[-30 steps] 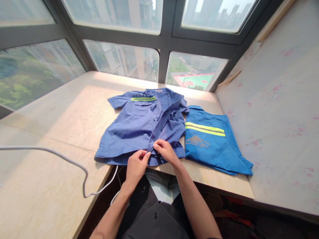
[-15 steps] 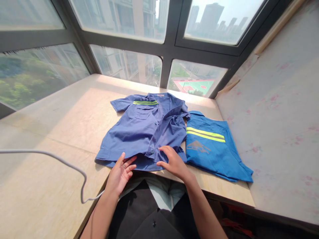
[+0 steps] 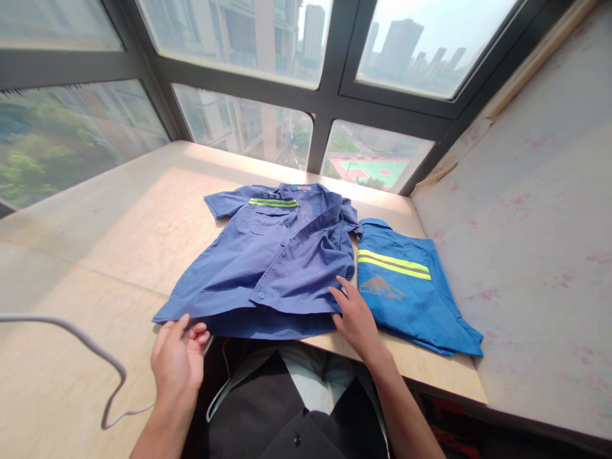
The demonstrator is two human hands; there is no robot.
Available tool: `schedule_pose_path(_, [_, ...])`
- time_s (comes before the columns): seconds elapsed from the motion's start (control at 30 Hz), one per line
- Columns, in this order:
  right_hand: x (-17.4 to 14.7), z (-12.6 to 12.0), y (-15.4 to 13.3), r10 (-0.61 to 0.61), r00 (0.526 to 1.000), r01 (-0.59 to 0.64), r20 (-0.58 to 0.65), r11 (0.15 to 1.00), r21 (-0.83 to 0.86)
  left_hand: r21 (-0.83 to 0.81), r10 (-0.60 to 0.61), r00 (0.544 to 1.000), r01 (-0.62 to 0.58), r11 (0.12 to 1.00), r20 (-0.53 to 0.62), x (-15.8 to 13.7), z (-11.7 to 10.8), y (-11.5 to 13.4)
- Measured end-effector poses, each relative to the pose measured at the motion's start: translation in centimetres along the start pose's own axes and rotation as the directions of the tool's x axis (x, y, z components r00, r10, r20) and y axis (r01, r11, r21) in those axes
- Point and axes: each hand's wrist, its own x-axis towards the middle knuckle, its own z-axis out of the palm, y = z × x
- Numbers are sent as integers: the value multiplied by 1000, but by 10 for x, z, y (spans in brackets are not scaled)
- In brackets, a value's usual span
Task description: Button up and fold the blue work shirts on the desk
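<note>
A short-sleeved blue work shirt (image 3: 287, 255) lies front up, collar away from me, with a yellow-green reflective stripe across the chest. Its front is unbuttoned near the collar, and one panel laps over the other lower down. The front hem is raised slightly off the back layer. At the hem's left corner, my left hand (image 3: 179, 357) pinches the cloth between thumb and fingers. My right hand (image 3: 356, 322) grips the hem near its right corner, fingers on top and thumb low at the edge. Part of that grip is hidden.
Blue folded work clothing (image 3: 396, 287) with yellow stripes and a grey logo lies right of the shirt. A white cable (image 3: 86, 338) crosses the wooden surface (image 3: 109, 255) on the left. Windows (image 3: 248, 121) stand behind, and a flowered wall (image 3: 530, 255) closes the right side.
My left hand has moved left, taken the shirt's left hem corner and drawn it outward. My right hand has shifted right along the hem. The lower front is spread wider and flatter.
</note>
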Motion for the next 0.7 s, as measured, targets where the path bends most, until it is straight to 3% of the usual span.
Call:
schedule_pose_path(0.07, [2,-6,2,85,995,-85,-59,996,16,13,57,998,-57,998,-11,-5,-5,-7])
schedule_pose_path(0.13, [8,-18,2,113,988,-108,-102,993,55,52,234,972,-233,971,-14,-14,-6,-14])
schedule_pose_path(0.17, [11,-27,1,95,986,-85,-136,993,77,94,348,938,-346,934,-7,-19,-6,-17])
schedule_pose_path(0.23, [18,-48,-4,25,965,0,-260,995,96,205,563,825,-561,802,55,-28,-3,-19])
schedule_pose_path(0.3, [22,-71,-12,-54,907,86,-417,995,57,320,699,689,-717,619,192,-32,1,-17])
schedule_pose_path(0.37, [19,-93,-22,-141,857,157,-496,988,-11,413,723,576,-806,425,381,-28,6,-12])
schedule_pose_path(0.4, [15,-101,-27,-186,860,191,-475,981,-39,447,696,537,-830,334,477,-24,8,-10])
schedule_pose_path(0.47, [2,-111,-33,-243,933,238,-266,970,-52,501,576,503,-847,179,644,-10,11,-11])
schedule_pose_path(0.5, [-7,-112,-35,-244,965,242,-93,970,-38,531,492,508,-841,104,707,-3,11,-14])
schedule_pose_path(0.53, [-17,-112,-35,-230,968,232,101,972,-15,563,402,523,-826,22,751,5,10,-19])
schedule_pose_path(0.6, [-35,-107,-32,-175,889,180,423,983,30,612,239,572,-775,-155,785,17,4,-30])
schedule_pose_path(0.67, [-47,-101,-26,-122,821,109,558,992,57,619,153,604,-727,-296,782,23,-5,-38])
schedule_pose_path(0.7, [-50,-100,-23,-98,820,73,564,995,65,613,138,607,-713,-340,783,25,-10,-40])
